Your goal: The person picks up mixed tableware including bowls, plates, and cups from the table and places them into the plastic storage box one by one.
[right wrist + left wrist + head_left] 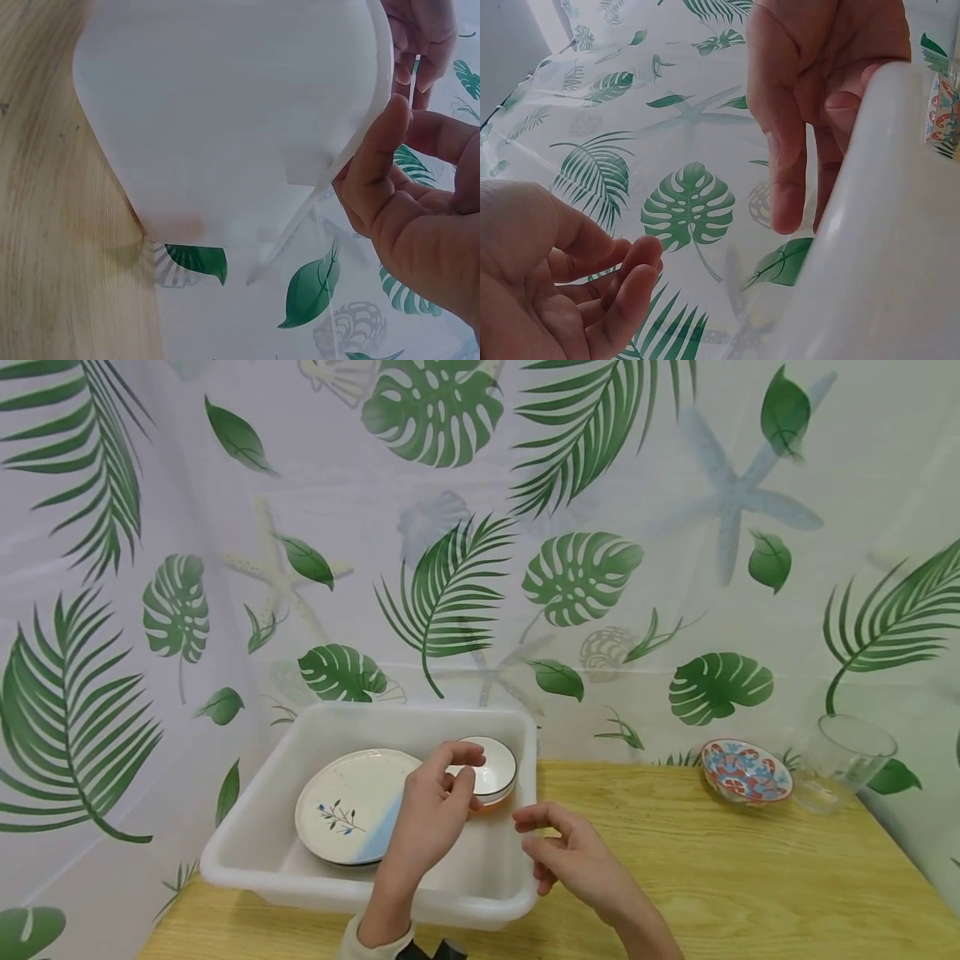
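Note:
In the head view a white plastic tub (255, 827) stands on the table. Inside it, a cream plate (341, 793) with a blue band and a flower sprig lies at the left. A white bowl (497, 768) with a dark rim sits at the back right, something orange showing beneath it. My left hand (431, 814) hovers over the tub, partly covering plate and bowl, its fingers loosely bent around nothing. By the tub's right rim is my right hand (577, 864), also holding nothing, fingers loosely bent; whether its fingertips touch the rim I cannot tell.
On the wooden table (675, 852), a red-and-blue patterned bowl (746, 771) stands at the back right. A clear glass (843, 764) is beside it, near the table's right edge. A leaf-printed white sheet (465, 493) hangs behind the table and along its sides.

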A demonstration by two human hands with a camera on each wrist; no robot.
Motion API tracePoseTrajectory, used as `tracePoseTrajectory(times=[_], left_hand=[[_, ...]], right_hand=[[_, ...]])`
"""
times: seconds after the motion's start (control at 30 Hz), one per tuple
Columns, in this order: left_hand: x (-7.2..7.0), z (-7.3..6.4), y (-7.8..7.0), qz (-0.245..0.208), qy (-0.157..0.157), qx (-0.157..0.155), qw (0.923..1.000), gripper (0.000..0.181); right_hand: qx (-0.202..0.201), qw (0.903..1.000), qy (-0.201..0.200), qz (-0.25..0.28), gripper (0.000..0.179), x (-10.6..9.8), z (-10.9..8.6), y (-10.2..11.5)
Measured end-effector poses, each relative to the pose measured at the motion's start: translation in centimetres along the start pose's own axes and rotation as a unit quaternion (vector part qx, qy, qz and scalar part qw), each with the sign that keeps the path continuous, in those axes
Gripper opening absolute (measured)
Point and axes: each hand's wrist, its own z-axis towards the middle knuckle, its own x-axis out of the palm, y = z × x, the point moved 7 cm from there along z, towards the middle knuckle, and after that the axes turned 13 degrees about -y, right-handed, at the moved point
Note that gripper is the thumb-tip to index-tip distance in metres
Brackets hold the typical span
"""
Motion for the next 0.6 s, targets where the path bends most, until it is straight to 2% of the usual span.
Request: tracePoseTrajectory(times=[0.17, 0.3, 0.43, 0.6], left_hand=[[-0.2, 0.0, 0.0, 0.007, -0.004, 0.001, 1.0, 0.025], [-0.4, 0.0, 0.0, 0.009, -0.003, 0.002, 1.0, 0.025], [-0.4, 0.0, -0.1, 0.006, -0.001, 0.001, 1.0, 0.025], [-0.5, -0.1, -0.2, 0.007, -0.004, 0.011, 0.9999, 0.025]], right_hand=[[-0.005, 1.0, -0.005, -0.007, 0.034, -0.2, -0.1, 0.1], [-0.013, 0.9996, -0.022, -0.008, 0.038, -1.4, 0.0, 0.1], [0.005, 0.9978, -0.064, -0.015, 0.044, -3.6, 0.3, -0.2], [0.039, 0.9897, -0.135, -0.029, 0.054, -7.8, 0.9, -1.0]])
